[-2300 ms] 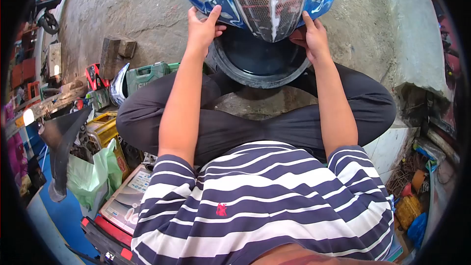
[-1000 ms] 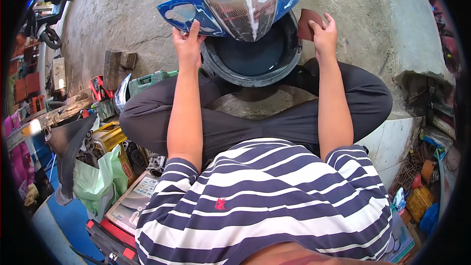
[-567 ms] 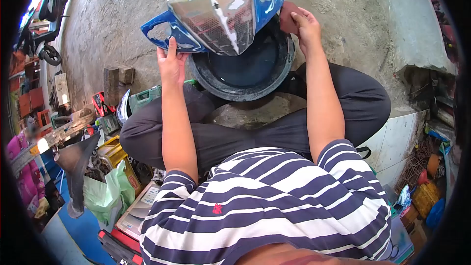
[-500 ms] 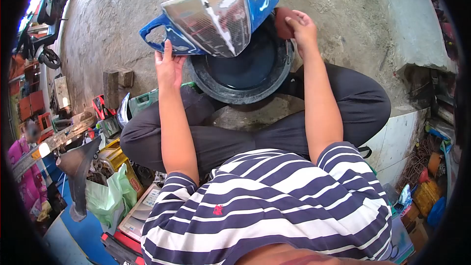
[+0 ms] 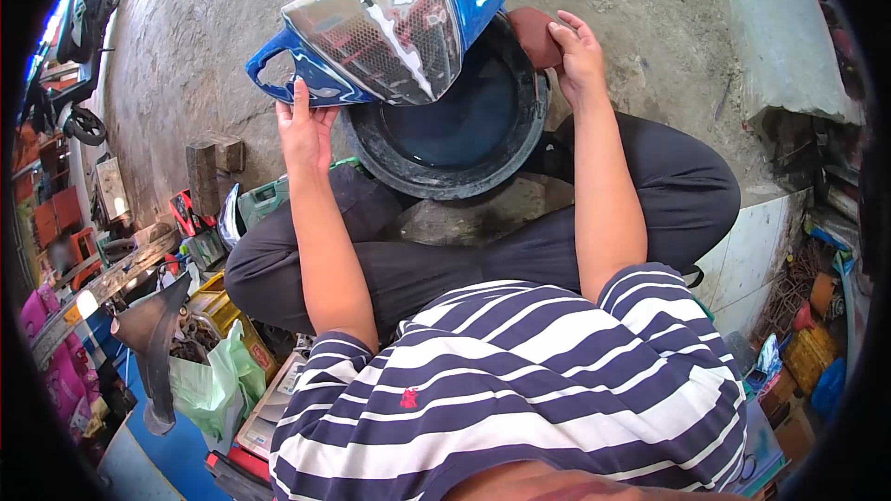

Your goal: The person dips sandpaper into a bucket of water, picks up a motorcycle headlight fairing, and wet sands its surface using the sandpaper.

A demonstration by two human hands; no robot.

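Note:
My left hand (image 5: 306,134) grips the lower left edge of a blue motorcycle fairing panel (image 5: 380,28), with its thumb on the front face. The panel has a worn grey and clear-looking middle and is tilted above a black round basin (image 5: 445,184) of dark water. In my right hand (image 5: 580,60) a reddish-brown sanding sheet (image 5: 534,37) is pinched between thumb and fingers, by the basin's right rim. The panel's far edge runs out of view at the top.
Wooden blocks (image 5: 202,172) and a green case (image 5: 264,199) lie on the concrete at the left. A light green plastic bag (image 5: 223,385) and a yellow crate (image 5: 218,311) are at lower left. Motorcycles stand at far left. Clutter sits at the right beside white tiles (image 5: 742,264).
The panel and my left hand have shifted slightly left in view. More of the brown sheet shows beside the panel, still in my right hand.

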